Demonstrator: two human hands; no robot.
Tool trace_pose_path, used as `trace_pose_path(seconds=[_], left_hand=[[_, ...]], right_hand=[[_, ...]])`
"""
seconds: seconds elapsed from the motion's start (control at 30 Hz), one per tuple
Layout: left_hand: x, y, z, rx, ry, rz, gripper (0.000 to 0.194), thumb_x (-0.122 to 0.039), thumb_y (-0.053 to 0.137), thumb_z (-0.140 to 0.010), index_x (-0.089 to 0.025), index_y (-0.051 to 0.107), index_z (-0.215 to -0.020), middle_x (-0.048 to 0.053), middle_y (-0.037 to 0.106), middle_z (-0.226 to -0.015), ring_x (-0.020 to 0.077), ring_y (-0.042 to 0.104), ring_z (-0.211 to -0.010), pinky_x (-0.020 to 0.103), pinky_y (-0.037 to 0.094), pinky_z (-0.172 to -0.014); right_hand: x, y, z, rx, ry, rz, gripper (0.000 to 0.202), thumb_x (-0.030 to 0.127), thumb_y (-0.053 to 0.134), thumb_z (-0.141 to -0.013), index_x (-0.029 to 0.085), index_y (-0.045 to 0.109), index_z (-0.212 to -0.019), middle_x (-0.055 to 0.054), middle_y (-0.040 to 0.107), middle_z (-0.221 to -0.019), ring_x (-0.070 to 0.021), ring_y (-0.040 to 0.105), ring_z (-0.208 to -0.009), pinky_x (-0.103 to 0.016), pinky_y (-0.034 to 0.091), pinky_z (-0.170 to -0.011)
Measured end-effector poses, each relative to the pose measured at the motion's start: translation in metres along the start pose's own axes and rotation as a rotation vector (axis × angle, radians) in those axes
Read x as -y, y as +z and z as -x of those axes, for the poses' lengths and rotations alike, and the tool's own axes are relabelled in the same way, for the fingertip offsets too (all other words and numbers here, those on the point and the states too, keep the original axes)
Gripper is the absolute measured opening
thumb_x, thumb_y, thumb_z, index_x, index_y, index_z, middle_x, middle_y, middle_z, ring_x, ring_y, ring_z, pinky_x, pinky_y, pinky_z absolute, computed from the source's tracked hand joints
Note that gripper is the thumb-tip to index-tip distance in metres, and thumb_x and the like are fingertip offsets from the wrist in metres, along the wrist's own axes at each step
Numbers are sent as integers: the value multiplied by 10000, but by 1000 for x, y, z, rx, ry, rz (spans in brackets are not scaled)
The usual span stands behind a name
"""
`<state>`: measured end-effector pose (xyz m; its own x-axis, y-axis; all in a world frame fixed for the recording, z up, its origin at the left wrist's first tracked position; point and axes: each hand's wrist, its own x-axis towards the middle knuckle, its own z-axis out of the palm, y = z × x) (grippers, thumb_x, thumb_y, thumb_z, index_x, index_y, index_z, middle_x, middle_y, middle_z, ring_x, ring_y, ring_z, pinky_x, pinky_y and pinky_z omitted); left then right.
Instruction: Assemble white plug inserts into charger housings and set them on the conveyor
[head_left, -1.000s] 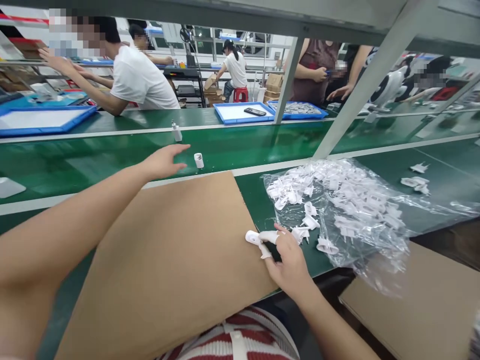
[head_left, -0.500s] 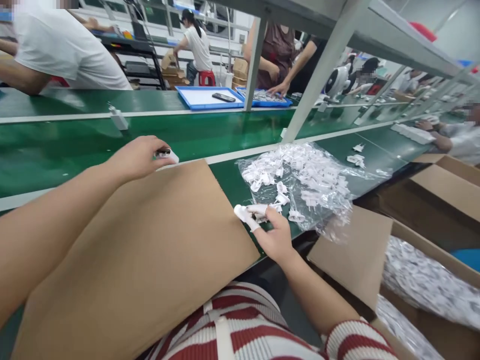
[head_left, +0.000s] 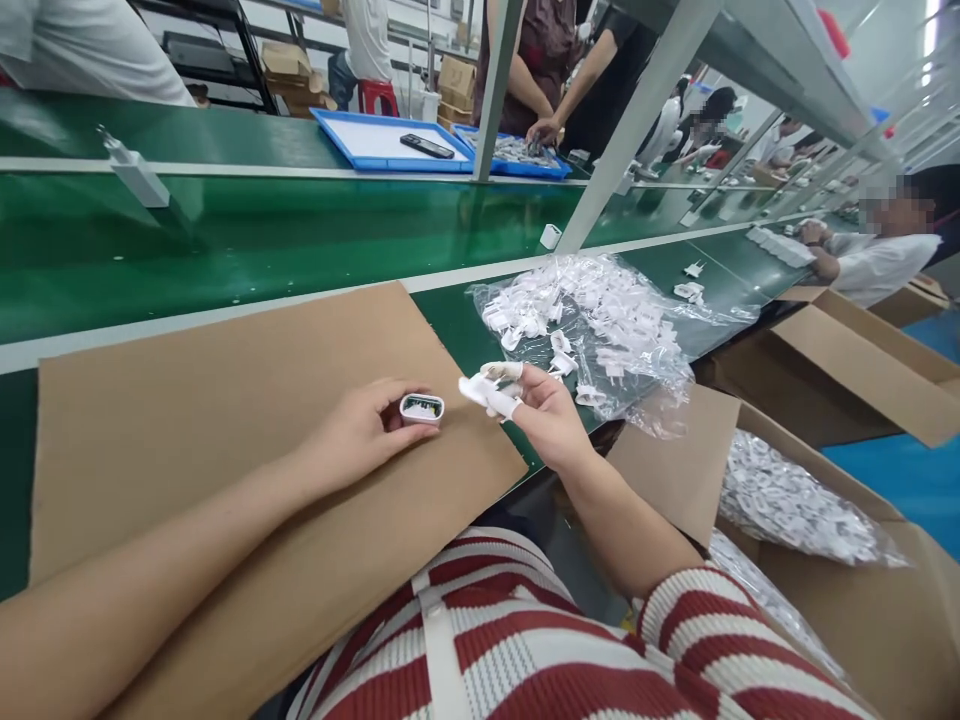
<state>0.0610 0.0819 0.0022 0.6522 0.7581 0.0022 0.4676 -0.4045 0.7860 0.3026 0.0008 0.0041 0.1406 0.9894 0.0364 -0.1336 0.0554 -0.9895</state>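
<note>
My left hand [head_left: 367, 425] grips a white charger housing [head_left: 422, 410] over the cardboard sheet [head_left: 202, 400]; its open end faces me and shows a circuit board inside. Just to the right, my right hand [head_left: 553, 418], with white covers on the thumb and a finger, pinches a white plug cap [head_left: 472, 388]. The two parts are close but apart. Behind my right hand, a clear plastic bag [head_left: 660, 410] lies spread on the bench with many similar plug caps [head_left: 600, 310] on it.
A finished-looking white charger [head_left: 136, 172] stands on the green conveyor [head_left: 300, 240]. Another white housing [head_left: 550, 236] sits by the slanted metal post [head_left: 630, 130]. Blue trays [head_left: 352, 160] rest beyond the belt, near co-workers. Open cartons [head_left: 675, 460] with bagged parts are at my right.
My left hand has come back from the conveyor edge toward me and to the right, bringing the charger housing. My right hand has risen slightly with the plug cap. The view has tilted down.
</note>
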Motion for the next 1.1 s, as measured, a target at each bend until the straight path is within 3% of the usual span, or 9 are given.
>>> trace_pose_path(seconds=[0.1, 0.23, 0.33, 0.43, 0.57, 0.7, 0.8, 0.9, 1.1], left_hand=[[2, 2, 3, 17, 11, 73, 473, -559, 718, -906, -247, 720, -1261, 50, 708, -1016, 194, 613, -779, 304, 473, -675], [3, 4, 5, 22, 81, 92, 395, -497, 710, -931, -270, 727, -1254, 29, 709, -1023, 168, 600, -767, 285, 465, -678], [6, 7, 5, -17, 98, 82, 341, -487, 704, -941, -271, 749, -1201, 14, 706, -967, 154, 585, -738, 275, 449, -658], [8, 10, 4, -59, 69, 92, 344, -500, 722, -921, -259, 760, -1164, 12, 708, -942, 153, 575, -714, 274, 436, -627], [9, 10, 3, -29, 65, 135, 350, -476, 724, -917, -276, 749, -1204, 11, 718, -1005, 160, 598, -760, 277, 462, -660], [10, 12, 3, -36, 26, 167, 373, -511, 719, -922, -288, 747, -1221, 4, 711, -960, 155, 584, -734, 276, 452, -642], [11, 13, 4, -27, -9, 210, 449, -565, 728, -903, -268, 735, -1239, 0, 672, -837, 153, 549, -674, 280, 433, -605], [11, 14, 5, -23, -10, 239, 484, -574, 736, -892, -254, 721, -1255, 1, 659, -815, 154, 543, -670, 280, 432, -607], [10, 14, 5, -30, 49, 255, 426, -543, 722, -925, -233, 713, -1216, -5, 649, -821, 142, 547, -684, 267, 435, -628]], right_hand=[[-3, 3, -3, -29, -56, 91, 401, 380, 917, -675, 245, 729, -1002, -28, 743, -1008, -160, 659, -793, -312, 554, -682], [-1, 7, -6, -116, -279, 400, 256, 360, 888, -727, 232, 713, -864, -11, 688, -902, -144, 621, -745, -313, 529, -693], [0, 8, -5, -36, -349, 600, 176, 295, 754, -852, 240, 727, -1017, -30, 705, -965, -155, 637, -804, -335, 550, -777], [-5, 7, -5, 78, -280, 723, 358, 269, 693, -880, 224, 678, -1235, -65, 728, -1064, -165, 660, -847, -338, 576, -794], [-9, 6, -6, 71, -237, 716, 270, 317, 731, -890, 219, 722, -1141, -63, 770, -1055, -173, 697, -837, -334, 602, -786], [4, 12, -5, -3, -519, 790, 254, 266, 668, -970, 304, 763, -1203, -50, 765, -1139, -199, 709, -969, -372, 596, -877], [11, 20, -4, 100, -664, 877, 381, 188, 590, -998, 338, 716, -1325, -55, 755, -1156, -219, 704, -1044, -400, 580, -915], [8, 28, -5, 182, -721, 957, 478, 124, 564, -965, 304, 663, -1397, -62, 760, -1065, -224, 694, -968, -390, 566, -856], [4, 33, -6, 241, -728, 1102, 367, 57, 537, -893, 203, 728, -1170, -70, 699, -902, -227, 617, -841, -361, 503, -764]])
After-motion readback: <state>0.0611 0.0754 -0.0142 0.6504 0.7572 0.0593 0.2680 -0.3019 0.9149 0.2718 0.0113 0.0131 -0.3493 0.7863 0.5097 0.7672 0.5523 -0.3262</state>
